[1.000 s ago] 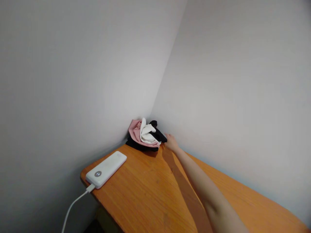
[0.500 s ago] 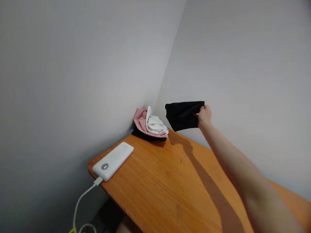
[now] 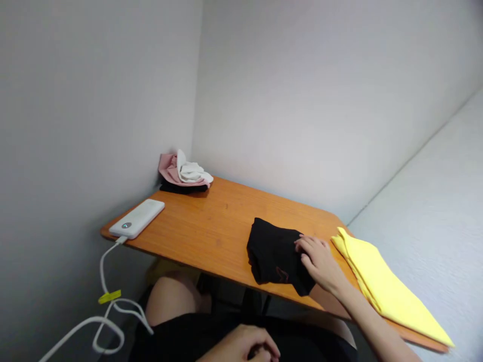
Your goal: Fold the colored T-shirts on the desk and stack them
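A black cloth [image 3: 273, 255] lies crumpled near the front edge of the orange wooden table [image 3: 211, 226]. My right hand [image 3: 317, 259] rests on the cloth's right side, fingers curled onto the fabric. My left hand [image 3: 241, 348] sits low on my lap at the bottom of the view, fingers loosely curled with nothing seen in them. A small pile of pink, white and black cloths [image 3: 183, 173] stays in the far corner against the walls.
A white power bank [image 3: 136, 218] lies at the table's left edge, its white cable [image 3: 101, 306] hanging down with a yellow tag. A folded yellow cloth [image 3: 385, 284] lies at the right end. Grey walls close in behind and left.
My right hand lifted the black cloth from the corner pile, carried it right and toward me, and set it down near the front edge. The view swung right.
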A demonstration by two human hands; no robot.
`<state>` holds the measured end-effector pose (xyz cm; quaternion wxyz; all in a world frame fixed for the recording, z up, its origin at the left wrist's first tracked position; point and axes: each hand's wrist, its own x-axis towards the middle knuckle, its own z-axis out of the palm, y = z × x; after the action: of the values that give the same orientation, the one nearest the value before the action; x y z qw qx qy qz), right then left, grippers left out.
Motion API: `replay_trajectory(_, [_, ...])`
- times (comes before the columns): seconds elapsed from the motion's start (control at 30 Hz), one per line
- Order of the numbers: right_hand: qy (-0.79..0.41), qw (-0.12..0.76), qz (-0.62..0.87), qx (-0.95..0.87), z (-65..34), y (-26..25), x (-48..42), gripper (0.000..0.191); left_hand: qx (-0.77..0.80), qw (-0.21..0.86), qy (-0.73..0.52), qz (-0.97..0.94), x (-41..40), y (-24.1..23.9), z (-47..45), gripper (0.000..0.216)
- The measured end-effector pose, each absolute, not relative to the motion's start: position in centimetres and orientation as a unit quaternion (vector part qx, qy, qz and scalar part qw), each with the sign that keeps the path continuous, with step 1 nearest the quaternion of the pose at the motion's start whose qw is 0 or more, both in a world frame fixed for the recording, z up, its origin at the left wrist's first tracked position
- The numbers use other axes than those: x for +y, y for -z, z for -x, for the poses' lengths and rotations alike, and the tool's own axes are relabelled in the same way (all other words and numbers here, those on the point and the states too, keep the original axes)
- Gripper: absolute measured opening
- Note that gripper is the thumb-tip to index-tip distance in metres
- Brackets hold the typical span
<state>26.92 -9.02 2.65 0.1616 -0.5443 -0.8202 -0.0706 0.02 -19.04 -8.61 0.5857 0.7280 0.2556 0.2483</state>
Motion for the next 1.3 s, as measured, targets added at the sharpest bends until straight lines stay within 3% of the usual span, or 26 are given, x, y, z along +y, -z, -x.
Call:
replay_trajectory(0.07, [0.071, 0.136, 0.518, -0.841, -26.2, -2.7, -10.9, 0.038, 0.278, 0.560, -0.291, -0.724, -19.4, 6.7, -0.1, 0.022])
replay_trajectory(0.13, [0.043, 0.107, 0.495, -0.862, -25.3, -2.3, -12.2, 0.078, 0.304, 0.518, -0.349, -0.719, -19.4, 4.8, 0.1, 0.023])
replay_trajectory(0.2, [-0.001, 0.088, 0.483, -0.871, -24.9, -1.6, -12.9, 0.098, 0.330, 0.457, -0.403, -0.721, -18.6, 3.1, 0.7, 0.025])
replay_trajectory(0.27, [-0.053, 0.090, 0.472, -0.875, -25.1, -0.9, -13.1, 0.084, 0.349, 0.370, -0.437, -0.742, -16.7, 1.6, 1.5, 0.029])
replay_trajectory(0.33, [-0.104, 0.109, 0.445, -0.883, -25.8, -0.6, -12.9, 0.061, 0.356, 0.256, -0.432, -0.789, -13.9, 0.4, 2.0, 0.047])
replay_trajectory(0.4, [-0.142, 0.131, 0.404, -0.894, -26.8, -0.6, -12.6, 0.041, 0.348, 0.156, -0.378, -0.844, -10.9, -0.4, 2.1, 0.066])
replay_trajectory(0.5, [-0.110, 0.212, 0.414, -0.879, -28.5, -0.4, -12.3, 0.017, 0.337, 0.075, -0.271, -0.899, -7.9, -0.9, 1.3, 0.070])
replay_trajectory(0.6, [0.035, 0.390, 0.555, -0.734, -29.3, 0.5, -13.3, 0.015, 0.369, 0.070, -0.228, -0.899, -7.7, -0.8, 0.0, 0.054])
replay_trajectory(0.67, [0.059, 0.454, 0.608, -0.649, -28.8, 1.5, -14.6, 0.020, 0.404, 0.083, -0.237, -0.880, -8.8, -0.5, -1.0, 0.046])
replay_trajectory(0.8, [-0.039, 0.410, 0.632, -0.656, -25.7, 3.8, -17.3, 0.032, 0.455, 0.104, -0.278, -0.839, -11.2, 0.7, -3.0, 0.048])
replay_trajectory(0.87, [-0.028, 0.397, 0.658, -0.639, -23.9, 4.5, -17.7, 0.031, 0.468, 0.114, -0.297, -0.825, -12.1, 1.1, -3.8, 0.046])
replay_trajectory(0.97, [-0.009, 0.428, 0.669, -0.608, -22.2, 5.0, -16.9, 0.030, 0.462, 0.150, -0.312, -0.816, -13.0, 1.5, -4.5, 0.037])
replay_trajectory(1.03, [-0.059, 0.459, 0.648, -0.605, -21.8, 4.7, -16.2, 0.030, 0.450, 0.185, -0.328, -0.809, -13.2, 1.5, -4.5, 0.033])
replay_trajectory(1.17, [-0.181, 0.488, 0.591, -0.617, -24.1, 1.8, -15.4, 0.032, 0.471, 0.227, -0.429, -0.736, -11.8, -0.4, -2.6, 0.037])
replay_trajectory(1.3, [-0.113, 0.521, 0.563, -0.631, -29.5, -4.5, -16.2, 0.033, 0.490, 0.167, -0.553, -0.653, -9.6, -6.0, 1.2, 0.042])
